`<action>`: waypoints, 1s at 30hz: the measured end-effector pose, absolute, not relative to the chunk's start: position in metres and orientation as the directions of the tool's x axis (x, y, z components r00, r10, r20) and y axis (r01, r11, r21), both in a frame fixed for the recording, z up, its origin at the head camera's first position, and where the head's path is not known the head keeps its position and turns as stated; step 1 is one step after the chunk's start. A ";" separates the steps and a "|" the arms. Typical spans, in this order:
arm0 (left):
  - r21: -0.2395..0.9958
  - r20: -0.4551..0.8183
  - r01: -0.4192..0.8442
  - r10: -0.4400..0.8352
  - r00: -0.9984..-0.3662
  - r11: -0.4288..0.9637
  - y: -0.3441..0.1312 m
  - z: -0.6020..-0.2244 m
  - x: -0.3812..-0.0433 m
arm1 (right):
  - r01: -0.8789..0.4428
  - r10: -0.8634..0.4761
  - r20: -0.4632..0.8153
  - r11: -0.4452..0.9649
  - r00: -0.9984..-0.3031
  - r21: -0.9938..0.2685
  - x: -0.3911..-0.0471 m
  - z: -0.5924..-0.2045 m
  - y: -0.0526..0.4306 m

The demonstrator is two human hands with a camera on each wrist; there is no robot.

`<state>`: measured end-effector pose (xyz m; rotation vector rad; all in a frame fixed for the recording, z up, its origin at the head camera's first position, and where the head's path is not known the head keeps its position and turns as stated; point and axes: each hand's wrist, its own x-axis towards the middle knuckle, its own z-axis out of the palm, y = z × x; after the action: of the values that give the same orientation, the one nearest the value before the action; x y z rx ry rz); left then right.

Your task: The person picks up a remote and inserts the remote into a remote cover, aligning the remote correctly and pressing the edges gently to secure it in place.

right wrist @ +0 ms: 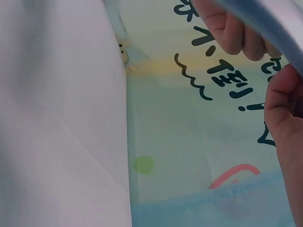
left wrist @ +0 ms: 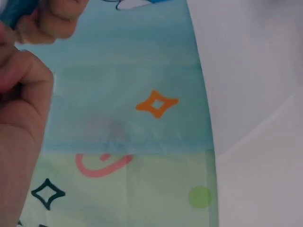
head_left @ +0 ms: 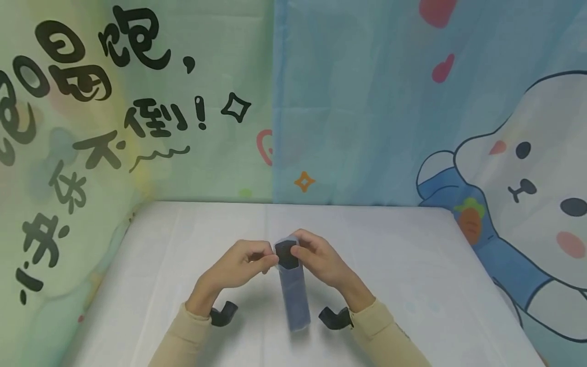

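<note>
In the head view a long, narrow blue case [head_left: 294, 300] stands out from between the two hands, its upper end toward the backdrop. A black piece [head_left: 287, 255] fills that upper end. My left hand [head_left: 240, 262] pinches the left edge of the upper end between thumb and forefinger. On the other side my right hand [head_left: 321, 257] grips the end, thumb on the black piece and fingers behind. The right wrist view shows the case [right wrist: 279, 28] slanting between the right hand [right wrist: 289, 109] and the left fingertips. Only a corner of the case [left wrist: 19, 9] shows in the left wrist view.
A white-covered table [head_left: 183, 224] lies under the hands. Behind it hangs a printed cloth backdrop [head_left: 357, 127], with dark lettering at left and a cartoon animal at right. Black wrist mounts [head_left: 223, 314] stick out from both cuffs.
</note>
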<state>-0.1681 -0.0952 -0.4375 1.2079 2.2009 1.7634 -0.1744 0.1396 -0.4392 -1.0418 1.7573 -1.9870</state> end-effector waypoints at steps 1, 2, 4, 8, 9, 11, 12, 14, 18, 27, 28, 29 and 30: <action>0.833 0.409 0.549 0.594 -0.692 0.066 -0.095 -0.436 -0.167 | -0.247 -0.642 0.311 -0.191 -0.701 -0.950 -0.174 -0.439 0.141; 0.807 0.416 0.579 0.584 -0.697 0.115 -0.094 -0.434 -0.167 | -0.258 -0.640 0.307 -0.172 -0.705 -0.951 -0.174 -0.439 0.142; 0.722 0.432 0.645 0.566 -0.702 0.249 -0.092 -0.429 -0.165 | -0.265 -0.637 0.296 -0.147 -0.711 -0.953 -0.174 -0.439 0.143; 0.485 0.468 0.720 0.548 -0.694 0.497 -0.087 -0.418 -0.161 | -0.278 -0.640 0.289 -0.120 -0.712 -0.953 -0.175 -0.441 0.146; 0.423 0.488 0.731 0.545 -0.682 0.536 -0.086 -0.417 -0.160 | -0.282 -0.641 0.286 -0.112 -0.712 -0.953 -0.175 -0.441 0.146; 0.321 0.537 0.747 0.538 -0.650 0.583 -0.085 -0.416 -0.159 | -0.299 -0.641 0.282 -0.085 -0.714 -0.950 -0.176 -0.440 0.146; 0.280 0.566 0.752 0.530 -0.631 0.596 -0.084 -0.416 -0.158 | -0.313 -0.643 0.286 -0.075 -0.711 -0.947 -0.176 -0.440 0.146; 0.218 0.628 0.763 0.511 -0.587 0.608 -0.083 -0.420 -0.159 | -0.341 -0.646 0.292 -0.051 -0.706 -0.939 -0.176 -0.437 0.145; 0.219 0.731 0.758 0.411 -0.544 0.615 -0.082 -0.430 -0.160 | -0.381 -0.677 0.298 -0.028 -0.673 -0.924 -0.177 -0.430 0.141; 0.114 0.870 0.791 0.325 -0.372 0.602 -0.077 -0.432 -0.163 | -0.406 -0.636 0.265 0.083 -0.725 -0.910 -0.183 -0.420 0.135; 0.086 0.879 0.794 0.329 -0.345 0.601 -0.076 -0.431 -0.162 | -0.406 -0.625 0.266 0.089 -0.734 -0.910 -0.183 -0.421 0.134; 0.058 0.888 0.799 0.334 -0.315 0.599 -0.075 -0.430 -0.162 | -0.405 -0.613 0.268 0.092 -0.743 -0.910 -0.183 -0.421 0.134; 0.032 0.894 0.802 0.341 -0.289 0.596 -0.074 -0.429 -0.162 | -0.403 -0.599 0.268 0.100 -0.754 -0.910 -0.183 -0.422 0.134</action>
<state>-0.1618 -0.0745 -0.4292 1.7347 3.5394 1.1518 -0.1834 0.1336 -0.4219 -1.0143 2.1970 -1.7243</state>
